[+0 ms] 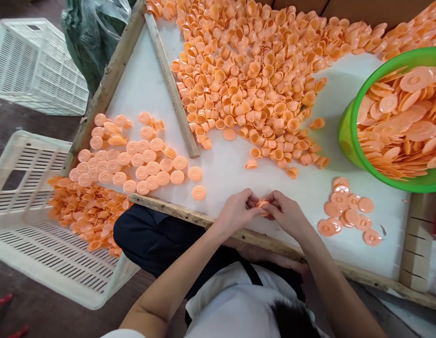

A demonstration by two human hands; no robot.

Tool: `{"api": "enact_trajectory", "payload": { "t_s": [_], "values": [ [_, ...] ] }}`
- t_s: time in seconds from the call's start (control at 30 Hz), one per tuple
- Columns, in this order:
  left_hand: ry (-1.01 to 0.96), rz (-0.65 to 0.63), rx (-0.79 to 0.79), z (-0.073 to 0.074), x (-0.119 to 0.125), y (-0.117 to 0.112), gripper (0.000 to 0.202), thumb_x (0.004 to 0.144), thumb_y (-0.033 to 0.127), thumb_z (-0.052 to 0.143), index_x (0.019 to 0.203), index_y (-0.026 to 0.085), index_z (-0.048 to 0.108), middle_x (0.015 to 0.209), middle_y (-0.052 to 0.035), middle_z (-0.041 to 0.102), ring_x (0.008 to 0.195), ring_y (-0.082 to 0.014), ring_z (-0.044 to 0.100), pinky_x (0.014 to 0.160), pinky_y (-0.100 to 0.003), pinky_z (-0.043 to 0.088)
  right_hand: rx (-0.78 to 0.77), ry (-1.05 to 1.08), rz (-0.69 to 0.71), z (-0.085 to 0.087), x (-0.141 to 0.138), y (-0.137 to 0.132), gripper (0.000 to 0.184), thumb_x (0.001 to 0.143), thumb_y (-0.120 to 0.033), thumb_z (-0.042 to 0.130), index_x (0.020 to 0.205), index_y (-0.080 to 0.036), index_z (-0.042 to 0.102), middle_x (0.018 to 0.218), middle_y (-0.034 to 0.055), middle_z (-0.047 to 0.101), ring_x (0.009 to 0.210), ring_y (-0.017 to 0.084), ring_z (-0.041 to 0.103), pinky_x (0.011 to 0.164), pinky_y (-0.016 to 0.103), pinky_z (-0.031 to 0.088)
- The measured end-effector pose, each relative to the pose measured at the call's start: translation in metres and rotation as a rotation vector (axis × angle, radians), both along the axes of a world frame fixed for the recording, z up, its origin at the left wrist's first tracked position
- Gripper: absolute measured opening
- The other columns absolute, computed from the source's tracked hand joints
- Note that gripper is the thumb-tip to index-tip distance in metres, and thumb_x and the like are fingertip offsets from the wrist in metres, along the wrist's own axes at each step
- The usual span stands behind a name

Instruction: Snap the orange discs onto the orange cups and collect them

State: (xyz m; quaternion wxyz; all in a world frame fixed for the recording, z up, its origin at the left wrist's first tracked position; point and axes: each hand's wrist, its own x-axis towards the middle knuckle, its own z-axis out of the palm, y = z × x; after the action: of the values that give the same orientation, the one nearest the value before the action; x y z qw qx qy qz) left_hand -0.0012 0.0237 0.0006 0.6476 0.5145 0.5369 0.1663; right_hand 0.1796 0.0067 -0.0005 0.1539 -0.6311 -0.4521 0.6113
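Note:
Over the near edge of the white table, my left hand [242, 206] and my right hand [282, 211] meet, fingertips closed around a small orange plastic piece [263, 205]. My fingers cover much of it, so I cannot tell whether it is a saucer, a cup or both together. Beyond my hands spreads a heap of small orange toy cups [246, 89]. Loose orange saucers [348, 211] lie to the right of my right hand. On the left, many round saucer-shaped pieces [147, 164] sit in a group on the table.
A green bucket [355, 155] full of orange saucers stands at right. Wooden strips [172, 89] divide and edge the white tabletop [225, 173]. At lower left, a white plastic crate [63, 277] holds orange pieces; another white crate [38, 70] stands behind it, beside a dark plastic bag [87, 42].

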Motion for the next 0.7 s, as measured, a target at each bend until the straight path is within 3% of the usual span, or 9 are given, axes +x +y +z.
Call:
{"api": "enact_trajectory", "payload": {
  "t_s": [0.17,0.33,0.5,0.7],
  "values": [
    [-0.099,0.012,-0.063,-0.006,-0.003,-0.001,0.024,0.078,0.033,0.07,0.091,0.015,0.061,0.086,-0.0057,0.07,0.076,-0.016,0.066,0.067,-0.026,0.051,0.024,-0.056,0.023,0.002,-0.004,0.002,0.02,0.08,-0.042,0.065,0.084,-0.025,0.056,0.075,-0.0003,0.072,0.068,0.019,0.069,0.063,0.03,0.053],
    [-0.11,0.02,-0.119,-0.008,-0.003,0.002,0.021,0.081,0.034,0.067,0.086,0.015,0.059,0.077,-0.004,0.069,0.068,-0.0146,0.066,0.062,-0.025,0.051,0.024,-0.133,0.012,0.001,-0.006,0.004,0.021,0.088,-0.046,0.054,0.084,-0.026,0.057,0.07,0.0003,0.071,0.062,0.019,0.068,0.06,0.031,0.051],
    [-0.046,-0.019,-0.059,-0.005,-0.002,0.002,0.015,0.081,0.03,0.066,0.085,0.017,0.059,0.078,-0.0024,0.07,0.068,-0.0143,0.065,0.06,-0.024,0.05,0.028,-0.161,0.075,0.002,-0.006,0.001,0.02,0.089,-0.046,0.052,0.083,-0.027,0.053,0.071,-0.0003,0.071,0.063,0.02,0.066,0.059,0.03,0.048],
    [0.013,0.014,0.03,-0.007,0.006,0.003,0.003,0.086,0.023,0.056,0.086,0.02,0.055,0.081,-0.0023,0.07,0.066,-0.0146,0.066,0.061,-0.025,0.052,0.074,-0.51,0.066,0.009,-0.024,0.007,0.017,0.092,-0.039,0.042,0.082,-0.026,0.043,0.062,0.0013,0.065,0.059,0.023,0.063,0.055,0.031,0.04]
  ]
}}
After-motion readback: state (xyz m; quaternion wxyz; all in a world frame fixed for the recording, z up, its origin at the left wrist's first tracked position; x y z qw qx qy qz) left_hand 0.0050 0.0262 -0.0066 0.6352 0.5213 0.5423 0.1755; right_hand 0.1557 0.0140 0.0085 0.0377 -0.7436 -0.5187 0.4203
